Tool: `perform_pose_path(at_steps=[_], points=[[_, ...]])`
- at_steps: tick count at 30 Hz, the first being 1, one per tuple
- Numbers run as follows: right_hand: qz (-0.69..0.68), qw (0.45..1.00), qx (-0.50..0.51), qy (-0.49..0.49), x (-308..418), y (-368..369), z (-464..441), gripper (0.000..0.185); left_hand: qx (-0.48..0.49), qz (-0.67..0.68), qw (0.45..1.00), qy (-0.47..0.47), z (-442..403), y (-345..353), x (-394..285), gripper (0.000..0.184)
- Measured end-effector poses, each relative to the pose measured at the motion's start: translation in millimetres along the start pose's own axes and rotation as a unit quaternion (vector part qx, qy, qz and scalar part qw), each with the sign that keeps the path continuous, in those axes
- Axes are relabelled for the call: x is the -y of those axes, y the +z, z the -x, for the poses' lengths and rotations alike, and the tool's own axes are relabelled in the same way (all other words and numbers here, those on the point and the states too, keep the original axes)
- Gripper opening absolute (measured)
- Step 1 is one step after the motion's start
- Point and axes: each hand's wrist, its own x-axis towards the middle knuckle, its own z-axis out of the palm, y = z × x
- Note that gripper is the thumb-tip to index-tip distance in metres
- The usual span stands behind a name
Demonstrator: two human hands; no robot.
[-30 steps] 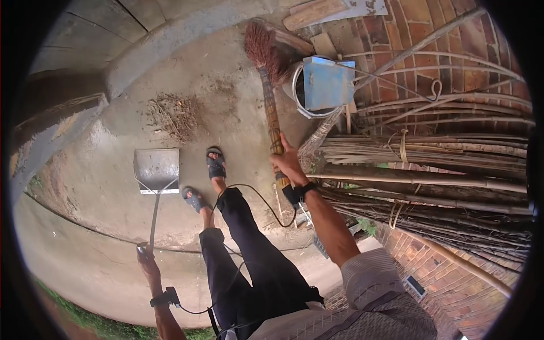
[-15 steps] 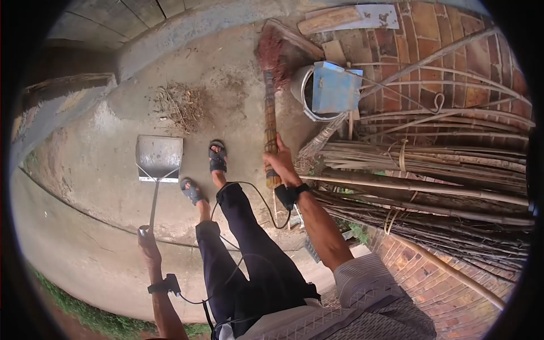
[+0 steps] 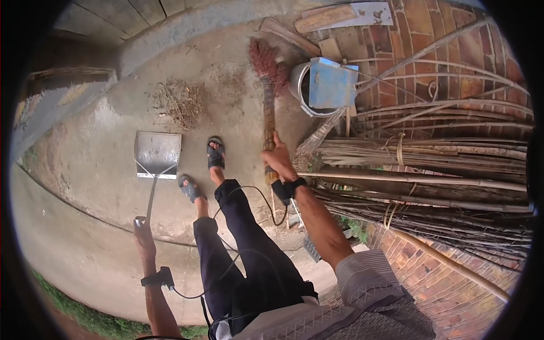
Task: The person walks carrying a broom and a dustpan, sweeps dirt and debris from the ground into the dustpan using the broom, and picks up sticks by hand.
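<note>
My right hand is wrapped round the banded handle of a broom. Its reddish bristle head lies against the concrete close to a grey bucket. At the lower left, my left hand is closed on the handle end of a metal dustpan. The pan rests flat on the ground, and no debris shows in it. Beyond the pan lies a pile of dry twigs and litter, apart from both the broom and the pan.
A bucket with a blue panel on it stands at the upper right. Bundled sticks and long poles lie along the right over brick paving. Wooden planks lie at the back. A raised concrete edge runs along the upper left.
The broom head has shifted slightly left, and its bristles look less blurred. My hands and the dustpan appear slightly higher and to the left, with both grips kept.
</note>
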Motion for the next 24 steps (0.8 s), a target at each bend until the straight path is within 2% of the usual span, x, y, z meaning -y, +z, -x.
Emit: perform_pose_path(at_steps=[3, 5, 8, 10, 11, 12, 14, 16, 18, 20, 21, 22, 23, 24], points=[[-0.046, 0.998, 0.026, 0.031, -11, 14, 42, 0.095, 0.004, -0.003, 1.000, -0.010, 6, -2, 1, 0.017], [-0.030, 0.998, 0.047, -0.017, -23, 0, 67, 0.093, 0.006, 0.013, 1.000, -0.016, 5, -4, -15, 0.018], [0.076, 0.997, 0.008, -0.008, -31, -21, 104, 0.093, 0.014, 0.010, 1.000, -0.022, 9, -9, -8, 0.020], [0.069, 0.997, -0.039, 0.014, -45, -23, 95, 0.095, -0.009, 0.023, 0.999, 0.048, 2, 1, 2, 0.018], [0.042, 0.998, -0.048, 0.029, -42, -19, 84, 0.096, 0.006, 0.032, 0.999, 0.021, 4, -2, -10, 0.017], [0.044, 0.998, -0.047, 0.029, -41, -10, 64, 0.096, 0.007, 0.033, 0.999, 0.019, 4, -3, -13, 0.017], [-0.136, 0.988, 0.017, 0.065, -46, 23, 28, 0.089, 0.023, 0.028, 0.999, 0.017, 4, -4, -15, 0.024], [-0.189, 0.981, 0.027, 0.044, -26, 78, 38, 0.078, 0.016, 0.024, 0.999, 0.026, 6, -7, -22, 0.024], [-0.169, 0.985, 0.033, 0.019, -21, 122, 60, 0.073, 0.028, 0.016, 0.999, 0.039, 4, -6, -15, 0.024], [-0.142, 0.986, 0.088, 0.007, 17, 137, 116, 0.080, 0.027, 0.021, 0.998, 0.044, -2, 1, 2, 0.025], [-0.138, 0.985, 0.106, -0.007, 8, 145, 122, 0.090, 0.005, 0.044, 0.995, 0.086, -3, 5, 8, 0.021], [-0.138, 0.984, 0.108, -0.012, -2, 147, 131, 0.090, -0.018, 0.067, 0.989, 0.127, -5, 4, 16, 0.017], [-0.122, 0.986, 0.110, 0.008, -5, 145, 143, 0.093, 0.028, 0.053, 0.994, 0.086, 2, -9, 3, 0.026], [-0.105, 0.988, 0.114, 0.028, -11, 141, 156, 0.096, 0.022, 0.054, 0.995, 0.085, 5, -11, -1, 0.026]])
